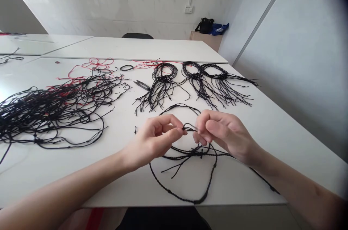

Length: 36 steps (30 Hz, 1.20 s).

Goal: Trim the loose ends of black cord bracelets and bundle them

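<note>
My left hand point(160, 134) pinches a knot in a black braided cord point(190, 127) between thumb and fingertips. To its right, my right hand point(220, 130) has its fingers curled on the same cord, just past a small loop. The cord's larger loop point(168, 191) hangs below my hands and rests at the table's near edge. Beneath my hands lie more black cord loops with a knotted section point(194, 152) and loose ends. My right fingers partly hide where the strands run.
A tangled heap of black cords point(54, 110) fills the left side, with red thread point(100, 63) behind it. Dark thread snips point(141, 85) lie beyond my hands, near several tied cord bundles point(164, 78). A small black ring point(126, 67) sits farther back on the white table point(114, 175).
</note>
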Available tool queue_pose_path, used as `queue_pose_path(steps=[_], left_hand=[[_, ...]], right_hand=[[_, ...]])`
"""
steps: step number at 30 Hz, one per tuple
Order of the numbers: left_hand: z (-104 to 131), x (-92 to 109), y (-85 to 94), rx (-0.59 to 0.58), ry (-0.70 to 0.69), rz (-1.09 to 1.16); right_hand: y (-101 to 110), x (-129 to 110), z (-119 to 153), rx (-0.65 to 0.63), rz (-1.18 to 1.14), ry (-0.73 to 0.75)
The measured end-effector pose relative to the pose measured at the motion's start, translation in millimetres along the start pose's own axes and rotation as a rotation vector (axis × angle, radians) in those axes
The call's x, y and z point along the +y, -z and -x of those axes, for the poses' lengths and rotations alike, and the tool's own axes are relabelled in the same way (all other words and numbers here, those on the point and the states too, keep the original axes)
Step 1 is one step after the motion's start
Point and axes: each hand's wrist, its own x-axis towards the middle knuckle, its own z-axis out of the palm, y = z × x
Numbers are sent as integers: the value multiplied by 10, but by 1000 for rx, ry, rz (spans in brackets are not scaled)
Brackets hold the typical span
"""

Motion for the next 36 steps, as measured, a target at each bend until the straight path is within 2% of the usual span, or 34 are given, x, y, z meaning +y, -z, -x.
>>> queue_pose_path(steps=[2,6,9,15,23,26,30,36], left_hand=[[2,-1,-8,2,9,-5],[1,-25,-9,-22,28,8],[-12,-59,18,-61,52,113],[-52,-62,92,-173,222,442],[-69,-32,124,-215,248,534],[-87,-37,150,-236,238,537],[-110,-48,153,-225,196,410],[-74,16,57,-76,202,231]], right_hand=[[-5,-6,1,10,19,4],[-52,-19,4,65,265,0],[-84,-29,1,86,392,51],[-53,-49,-20,199,456,113],[-17,-56,-22,251,457,121],[7,-42,-32,284,446,108],[9,-26,-43,273,421,98],[-48,12,-47,173,424,80]])
